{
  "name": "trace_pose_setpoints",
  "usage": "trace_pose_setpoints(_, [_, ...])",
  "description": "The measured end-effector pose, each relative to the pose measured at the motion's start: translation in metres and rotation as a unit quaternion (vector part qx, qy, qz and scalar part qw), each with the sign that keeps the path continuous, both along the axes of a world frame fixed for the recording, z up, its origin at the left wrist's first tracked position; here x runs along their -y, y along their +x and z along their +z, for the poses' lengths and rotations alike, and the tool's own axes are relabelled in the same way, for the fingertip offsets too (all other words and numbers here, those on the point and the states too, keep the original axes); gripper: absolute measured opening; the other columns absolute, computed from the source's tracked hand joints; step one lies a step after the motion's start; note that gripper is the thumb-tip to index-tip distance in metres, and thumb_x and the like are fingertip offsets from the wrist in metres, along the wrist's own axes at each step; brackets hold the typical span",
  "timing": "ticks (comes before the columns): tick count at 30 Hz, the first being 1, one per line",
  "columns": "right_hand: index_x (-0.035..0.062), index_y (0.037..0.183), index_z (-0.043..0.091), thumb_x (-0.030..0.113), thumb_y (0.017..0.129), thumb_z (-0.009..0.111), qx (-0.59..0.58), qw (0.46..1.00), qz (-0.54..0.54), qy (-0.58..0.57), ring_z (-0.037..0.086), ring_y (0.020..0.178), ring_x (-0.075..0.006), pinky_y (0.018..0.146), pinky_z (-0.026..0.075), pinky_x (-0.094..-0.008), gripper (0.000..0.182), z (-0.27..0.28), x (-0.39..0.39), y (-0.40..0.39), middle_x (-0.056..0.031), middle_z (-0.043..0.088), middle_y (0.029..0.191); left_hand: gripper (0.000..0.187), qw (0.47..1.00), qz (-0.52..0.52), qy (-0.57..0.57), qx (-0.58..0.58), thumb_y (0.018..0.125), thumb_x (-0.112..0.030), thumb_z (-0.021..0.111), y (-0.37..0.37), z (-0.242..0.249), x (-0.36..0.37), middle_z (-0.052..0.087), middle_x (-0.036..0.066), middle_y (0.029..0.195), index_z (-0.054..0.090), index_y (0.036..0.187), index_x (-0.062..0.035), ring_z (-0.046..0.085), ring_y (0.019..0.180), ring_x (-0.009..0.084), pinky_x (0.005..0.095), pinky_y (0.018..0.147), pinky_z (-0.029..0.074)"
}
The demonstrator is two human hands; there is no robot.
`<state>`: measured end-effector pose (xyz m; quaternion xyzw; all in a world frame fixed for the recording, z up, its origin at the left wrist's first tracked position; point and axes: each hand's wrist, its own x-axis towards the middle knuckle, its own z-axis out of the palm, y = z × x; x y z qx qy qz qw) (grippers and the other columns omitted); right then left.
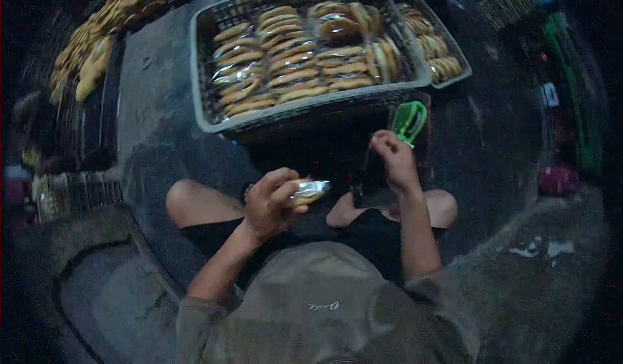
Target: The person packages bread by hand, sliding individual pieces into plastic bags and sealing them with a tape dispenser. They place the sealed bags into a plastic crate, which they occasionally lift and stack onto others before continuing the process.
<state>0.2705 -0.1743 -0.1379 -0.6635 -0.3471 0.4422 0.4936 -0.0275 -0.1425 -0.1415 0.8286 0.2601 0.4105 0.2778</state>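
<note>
Presently the two hands are apart. Left hand (267,200) is clamped, thumb and fingers, on a small packet of tan, rounded pieces in clear, shiny film (306,193); packet is held above the lap, its glossy end pointing right. Right hand (396,159) is raised, fingers curled inward, just beside a bright green plastic object with a looped handle (409,122); contact with it, or anything in the grip, cannot be told. Beyond the hands: large rectangular plastic basket with pale rim (196,78), holding rows of film-wrapped tan discs (292,59). Adjoining it, right: smaller pale-rimmed basket (454,80), similar contents. Upper left: heap of loose tan, flat pieces (123,13). Far right: blurred magenta item (558,181) on dark grey floor (156,117).
</note>
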Motion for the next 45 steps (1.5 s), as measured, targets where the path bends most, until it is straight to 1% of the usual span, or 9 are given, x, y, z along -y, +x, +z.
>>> trace_pose_setpoints(4, [-0.0001, 0.084, 0.069, 0.014, 0.086, 0.069, -0.174, 0.958, 0.226, 0.009, 0.055, 0.110, -0.0207, 0.094, 0.043, -0.0341, 0.015, 0.061, 0.013, -0.076, -0.0123, 0.054, 0.123, 0.052, 0.996, -0.001, 0.083, -0.015, 0.081, -0.039, 0.073, -0.003, -0.005, -0.004, 0.055, 0.014, 0.109, 0.044, 0.119, -0.0171, 0.065, 0.087, 0.0284, 0.0386, 0.067, 0.058])
trace_pose_setpoints(8, [0.0011, 0.097, 0.070, 0.016, 0.083, 0.074, 0.042, 0.977, 0.209, 0.019, 0.053, 0.115, -0.0231, 0.096, 0.043, -0.0348, 0.021, 0.057, 0.002, -0.117, -0.0124, 0.054, 0.124, 0.051, 0.991, 0.006, 0.130, -0.018, 0.077, -0.036, 0.077, -0.015, 0.003, -0.003, 0.048, 0.011, 0.109, 0.049, 0.116, -0.0203, 0.064, 0.089, 0.0254, 0.0363, 0.069, 0.058])
trace_pose_setpoints(15, [0.0019, 0.131, 0.047, 0.008, 0.088, 0.065, -0.194, 0.936, 0.254, -0.150, 0.049, 0.122, -0.0239, 0.106, 0.039, -0.0375, 0.048, 0.045, -0.011, -0.134, -0.0153, 0.052, 0.126, 0.042, 0.950, -0.061, 0.301, -0.060, 0.076, -0.030, 0.078, -0.033, 0.004, -0.005, 0.043, 0.008, 0.109, 0.054, 0.110, -0.0264, 0.061, 0.093, 0.0242, 0.0342, 0.068, 0.058])
trace_pose_setpoints(20, [0.0027, 0.130, 0.048, 0.014, 0.085, 0.070, 0.079, 0.950, 0.271, 0.134, 0.051, 0.120, -0.0283, 0.104, 0.040, -0.0397, 0.051, 0.037, -0.004, -0.141, -0.0138, 0.051, 0.129, 0.035, 0.991, 0.124, -0.053, 0.020, 0.089, -0.030, 0.068, -0.032, -0.006, -0.002, 0.049, 0.011, 0.106, 0.048, 0.115, -0.0165, 0.058, 0.088, 0.0212, 0.0327, 0.073, 0.053])
trace_pose_setpoints(25, [0.0211, 0.131, 0.051, 0.038, 0.080, 0.074, 0.447, 0.758, 0.281, 0.384, 0.048, 0.123, -0.0290, 0.105, 0.034, -0.0498, 0.058, 0.029, -0.008, -0.129, -0.0130, 0.047, 0.133, 0.034, 0.704, 0.202, -0.591, 0.337, 0.099, -0.034, 0.054, -0.013, 0.017, -0.024, 0.053, 0.008, 0.107, 0.043, 0.116, -0.0070, 0.056, 0.094, 0.0151, 0.0303, 0.082, 0.049])
trace_pose_setpoints(30, [0.0134, 0.125, 0.058, 0.032, 0.079, 0.075, 0.556, 0.699, 0.268, 0.362, 0.059, 0.110, -0.0303, 0.106, 0.033, -0.0465, 0.052, 0.067, -0.045, -0.104, -0.0115, 0.058, 0.119, 0.043, 0.694, 0.105, -0.659, 0.271, 0.102, -0.047, 0.039, -0.006, 0.060, -0.081, 0.055, 0.005, 0.111, 0.048, 0.122, -0.0101, 0.055, 0.105, 0.0165, 0.0315, 0.083, 0.050])
trace_pose_setpoints(35, [0.0092, 0.123, 0.056, 0.001, 0.075, 0.071, 0.358, 0.896, 0.088, 0.247, 0.059, 0.111, -0.0285, 0.097, 0.043, -0.0401, 0.051, 0.059, -0.078, -0.068, -0.0113, 0.058, 0.123, 0.041, 0.982, 0.114, -0.146, -0.031, 0.095, -0.021, 0.058, -0.030, 0.028, -0.243, 0.056, 0.016, 0.120, 0.047, 0.133, -0.0116, 0.055, 0.115, 0.0282, 0.0419, 0.097, 0.049])
trace_pose_setpoints(39, [0.0042, 0.124, 0.053, -0.003, 0.079, 0.070, 0.088, 0.981, -0.046, 0.168, 0.056, 0.111, -0.0208, 0.097, 0.044, -0.0340, 0.049, 0.041, -0.073, -0.065, -0.0106, 0.057, 0.120, 0.039, 0.913, 0.051, -0.011, -0.406, 0.091, -0.019, 0.061, -0.020, -0.009, -0.383, 0.050, 0.023, 0.127, 0.056, 0.129, -0.0203, 0.051, 0.121, 0.0379, 0.0441, 0.098, 0.047])
trace_pose_setpoints(45, [0.0029, 0.127, 0.050, -0.004, 0.080, 0.068, 0.093, 0.989, -0.055, 0.097, 0.055, 0.112, -0.0202, 0.099, 0.044, -0.0334, 0.051, 0.010, -0.053, -0.054, -0.0096, 0.055, 0.122, 0.041, 0.867, 0.057, 0.110, -0.483, 0.088, -0.041, 0.060, 0.010, -0.058, -0.438, 0.037, 0.021, 0.139, 0.059, 0.128, -0.0272, 0.042, 0.126, 0.0407, 0.0519, 0.096, 0.045])
